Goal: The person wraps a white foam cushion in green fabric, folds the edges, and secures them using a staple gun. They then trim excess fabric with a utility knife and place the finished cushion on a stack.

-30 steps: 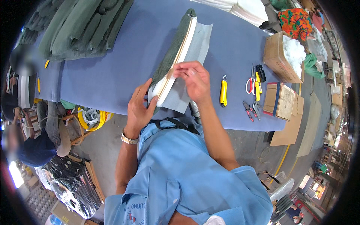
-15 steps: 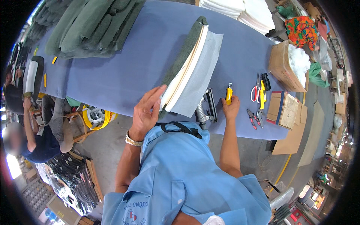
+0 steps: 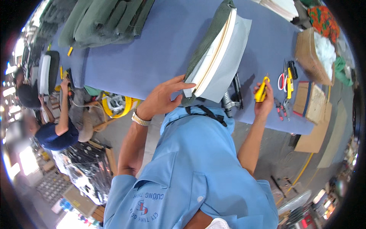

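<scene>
A long upholstered piece (image 3: 220, 57) lies slantwise on the blue-covered table, with dark green fabric (image 3: 204, 45) along its left side. Its white padding and a thin tan edge show, and pale grey lining cloth (image 3: 233, 53) spreads out on the right. My left hand (image 3: 162, 98) rests at its near end, fingers stretched and thumb apart, the fingertips touching it. In my right hand (image 3: 266, 106) is a yellow utility knife (image 3: 261, 92), raised above the table and pointing away from me. A metal staple gun (image 3: 230, 101) lies between that hand and the piece, partly hidden by the lining.
Red-handled scissors (image 3: 282, 81), pliers (image 3: 281, 110) and a yellow tool (image 3: 289, 86) lie at the right. Beyond stands a cardboard box (image 3: 305, 55) of white stuffing. Green fabric pieces (image 3: 103, 24) are stacked far left. A co-worker (image 3: 57, 131) sits at the left, near a yellow-rimmed container (image 3: 124, 110).
My right hand has picked the utility knife up off the table. My left hand's fingers have shifted slightly at the piece's near end. The whole view has turned a little.
</scene>
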Tool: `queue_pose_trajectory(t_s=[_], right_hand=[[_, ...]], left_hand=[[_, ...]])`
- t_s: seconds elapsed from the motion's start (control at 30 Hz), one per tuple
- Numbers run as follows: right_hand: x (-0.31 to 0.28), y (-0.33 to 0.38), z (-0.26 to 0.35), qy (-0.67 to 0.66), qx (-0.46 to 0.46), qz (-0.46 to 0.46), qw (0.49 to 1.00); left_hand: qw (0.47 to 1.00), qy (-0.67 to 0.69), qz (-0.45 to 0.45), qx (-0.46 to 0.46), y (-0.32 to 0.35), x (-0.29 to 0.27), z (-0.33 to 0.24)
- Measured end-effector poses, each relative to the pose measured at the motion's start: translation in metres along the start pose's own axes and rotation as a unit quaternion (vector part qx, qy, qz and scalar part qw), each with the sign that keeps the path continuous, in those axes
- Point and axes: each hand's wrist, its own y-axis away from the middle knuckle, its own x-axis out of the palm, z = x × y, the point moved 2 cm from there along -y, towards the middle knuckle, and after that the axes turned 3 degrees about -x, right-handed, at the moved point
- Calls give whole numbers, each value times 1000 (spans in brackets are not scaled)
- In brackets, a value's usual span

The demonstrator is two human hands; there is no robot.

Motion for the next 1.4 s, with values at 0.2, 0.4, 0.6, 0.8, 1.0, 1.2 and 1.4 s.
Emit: queue_pose_trajectory(t_s=[0.2,0.4,0.6,0.8,1.0,1.2,1.4], right_hand=[[30,56,10,-109,-132,0,985],[69,98,-6,-138,-132,51,980],[167,127,-9,60,-164,-69,982],[221,131,-15,104,-137,-44,984],[233,112,-33,174,-184,-61,966],[249,97,-48,228,-188,-54,954],[248,83,-61,307,-181,-78,931]], left_hand=[[997,27,27,71,-16,-9,18],[994,88,65,-8,-27,-9,28],[976,182,120,25,-33,-10,34],[977,159,138,31,-35,-8,44],[948,259,163,-88,-37,-10,53],[940,263,177,-127,-40,-14,53],[942,246,203,-106,-42,-15,55]])
